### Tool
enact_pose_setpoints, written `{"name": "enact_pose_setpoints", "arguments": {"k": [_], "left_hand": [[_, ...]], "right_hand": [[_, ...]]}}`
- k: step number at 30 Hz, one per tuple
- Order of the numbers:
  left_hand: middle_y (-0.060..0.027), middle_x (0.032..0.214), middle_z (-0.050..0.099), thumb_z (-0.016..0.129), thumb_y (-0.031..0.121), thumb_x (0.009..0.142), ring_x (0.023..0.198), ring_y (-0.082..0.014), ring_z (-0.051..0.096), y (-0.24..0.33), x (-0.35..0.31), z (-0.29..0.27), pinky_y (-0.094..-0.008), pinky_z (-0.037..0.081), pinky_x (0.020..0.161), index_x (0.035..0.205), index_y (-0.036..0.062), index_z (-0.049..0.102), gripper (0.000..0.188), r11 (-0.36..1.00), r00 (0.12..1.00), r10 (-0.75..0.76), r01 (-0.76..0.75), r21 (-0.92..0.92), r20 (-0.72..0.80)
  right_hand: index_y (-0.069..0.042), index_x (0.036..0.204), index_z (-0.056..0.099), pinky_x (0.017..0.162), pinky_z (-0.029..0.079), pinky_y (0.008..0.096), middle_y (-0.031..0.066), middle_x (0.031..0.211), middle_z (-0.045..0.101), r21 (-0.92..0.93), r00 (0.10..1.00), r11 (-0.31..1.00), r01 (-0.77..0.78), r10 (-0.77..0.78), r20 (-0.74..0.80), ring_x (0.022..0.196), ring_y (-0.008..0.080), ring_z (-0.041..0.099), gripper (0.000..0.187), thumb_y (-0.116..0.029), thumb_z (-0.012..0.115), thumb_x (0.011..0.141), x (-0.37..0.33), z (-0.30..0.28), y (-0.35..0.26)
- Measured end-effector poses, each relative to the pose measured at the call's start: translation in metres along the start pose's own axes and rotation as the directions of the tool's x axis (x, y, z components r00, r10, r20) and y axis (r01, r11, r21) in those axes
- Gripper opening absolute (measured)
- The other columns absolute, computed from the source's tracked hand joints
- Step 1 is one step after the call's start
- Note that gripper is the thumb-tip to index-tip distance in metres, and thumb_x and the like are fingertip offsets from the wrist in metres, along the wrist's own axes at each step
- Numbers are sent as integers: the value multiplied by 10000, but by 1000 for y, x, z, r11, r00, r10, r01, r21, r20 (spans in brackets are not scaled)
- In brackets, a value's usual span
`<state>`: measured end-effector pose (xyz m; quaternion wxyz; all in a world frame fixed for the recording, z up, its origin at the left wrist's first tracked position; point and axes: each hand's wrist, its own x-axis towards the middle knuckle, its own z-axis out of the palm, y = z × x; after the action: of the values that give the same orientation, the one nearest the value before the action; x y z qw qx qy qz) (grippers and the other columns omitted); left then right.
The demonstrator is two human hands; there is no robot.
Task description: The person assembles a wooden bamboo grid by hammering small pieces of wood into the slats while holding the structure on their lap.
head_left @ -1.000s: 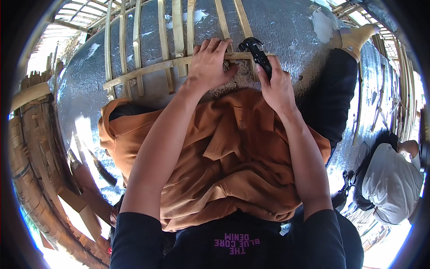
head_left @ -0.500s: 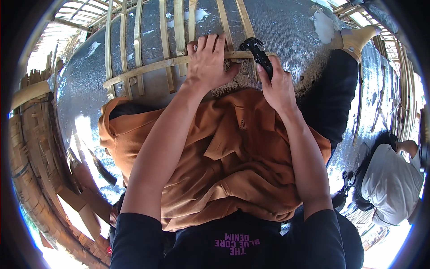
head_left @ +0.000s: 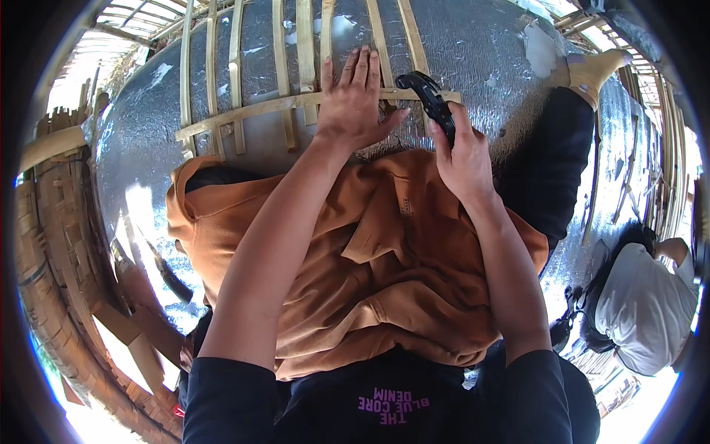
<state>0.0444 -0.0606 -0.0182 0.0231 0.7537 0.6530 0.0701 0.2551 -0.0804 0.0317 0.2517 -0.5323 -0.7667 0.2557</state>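
Several lengthwise bamboo strips (head_left: 282,74) lie on the silvery mat, with a bamboo crosspiece (head_left: 244,114) running across their near ends. My left hand (head_left: 351,107) presses flat over the crosspiece, fingers stretched out and thumb pointing right. In my right hand (head_left: 466,159) is a black hand tool with a curved head (head_left: 429,96); its exact kind I cannot make out. The tool's head lies over the crosspiece near its right end, and I cannot tell whether they touch. A brown cloth (head_left: 384,296) covers my lap, just below both hands.
The silvery mat (head_left: 148,118) spreads around me. My outstretched leg (head_left: 551,155) bounds the work on the right. Another person in a white shirt (head_left: 640,303) is at the lower right. Woven bamboo (head_left: 55,251) stands along the left side.
My left hand has shifted slightly right and its fingers have straightened and flattened. The tool in my right hand has turned, its handles looking wider apart.
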Motion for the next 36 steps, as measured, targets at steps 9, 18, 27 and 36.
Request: {"name": "enact_pose_setpoints", "arguments": {"k": [9, 18, 27, 36], "left_hand": [[-206, 1686, 266, 505, 801, 884, 1579, -301, 243, 2, 0, -1, -568, 123, 1288, 1613, -58, 205, 1166, 999, 998, -40, 39, 27, 38], [-204, 1688, 269, 536, 817, 850, 1581, -285, 247, 4, 2, 0, -572, 130, 1285, 1605, -55, 247, 1189, 998, 998, -40, 38, 41, 44], [-185, 1698, 260, 537, 817, 849, 1582, -279, 246, 5, 3, -5, -561, 118, 1289, 1611, -44, 245, 1186, 996, 993, -55, 48, 71, 102], [-192, 1691, 275, 527, 787, 878, 1575, -277, 267, 3, 2, -2, -552, 136, 1288, 1600, -46, 271, 1132, 997, 997, -53, 49, 56, 57]], "right_hand": [[-63, 1281, 483, 605, 548, 582, 262, 834, 706, -56, 1000, 998, -7, 8, 19, 759, 500, 691, 330, -183, 632, 1013, -4, 5, -1], [-53, 1299, 460, 606, 539, 600, 289, 830, 693, -83, 1000, 997, 5, -8, -30, 753, 519, 681, 354, -188, 626, 1018, -13, 18, 9], [-30, 1281, 442, 609, 533, 617, 297, 810, 690, -61, 999, 998, -30, 29, -13, 740, 529, 674, 343, -178, 613, 1024, -17, 22, 6], [4, 1307, 441, 612, 532, 609, 326, 870, 682, -37, 996, 996, -86, 87, 23, 791, 547, 669, 367, -153, 611, 1022, -13, 27, 5]]}}
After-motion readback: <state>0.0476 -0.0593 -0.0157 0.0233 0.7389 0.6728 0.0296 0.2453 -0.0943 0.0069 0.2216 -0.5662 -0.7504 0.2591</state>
